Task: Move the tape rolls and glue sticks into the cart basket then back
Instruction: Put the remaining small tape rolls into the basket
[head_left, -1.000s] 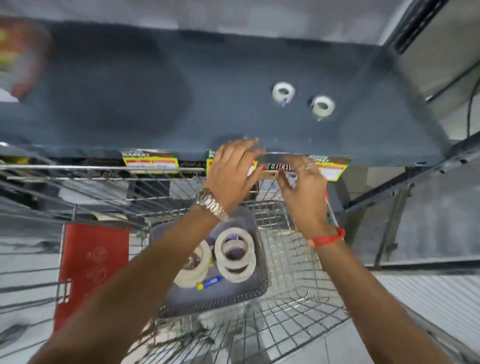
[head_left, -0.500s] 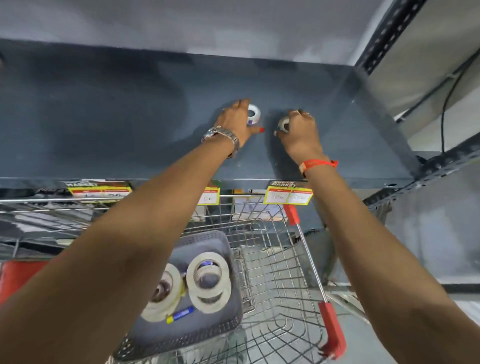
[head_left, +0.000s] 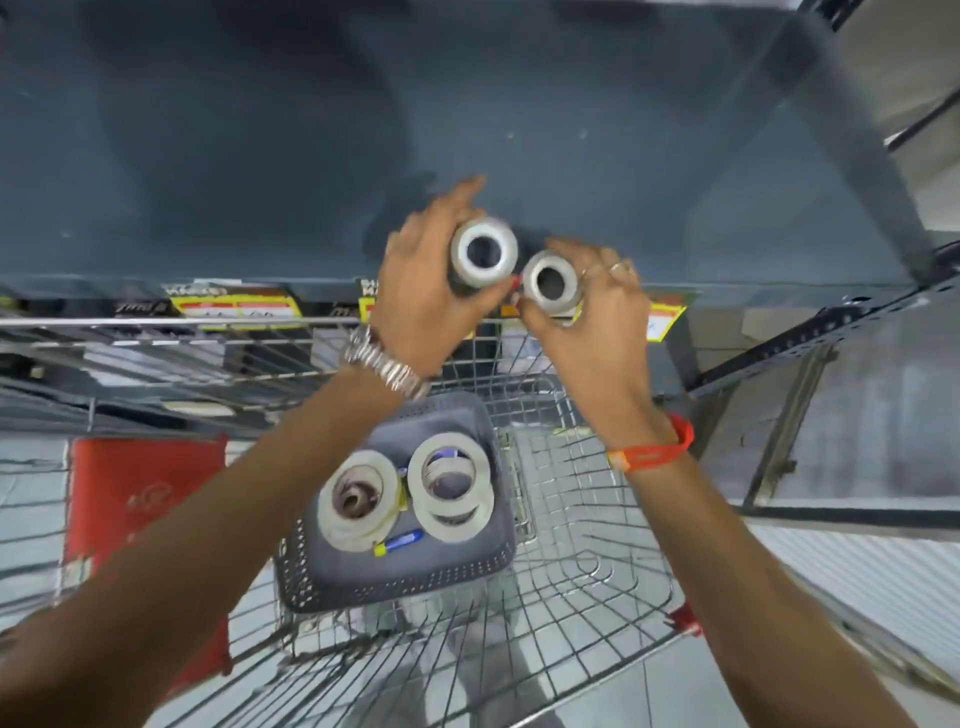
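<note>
My left hand grips a small white tape roll, and my right hand grips a second small white tape roll. Both rolls hang side by side over the front edge of the dark grey shelf, above the cart. Below them a grey perforated basket sits inside the wire cart. In the basket lie two stacks of larger white tape rolls and a blue glue stick with a yellow end.
Yellow and red price labels line the shelf's front edge. A red child-seat flap is at the cart's left. A slotted metal upright and a lower shelf stand to the right.
Both hands reached to the back of the shelf, closed on the two small rolls, and have now pulled them back to the shelf's front edge.
</note>
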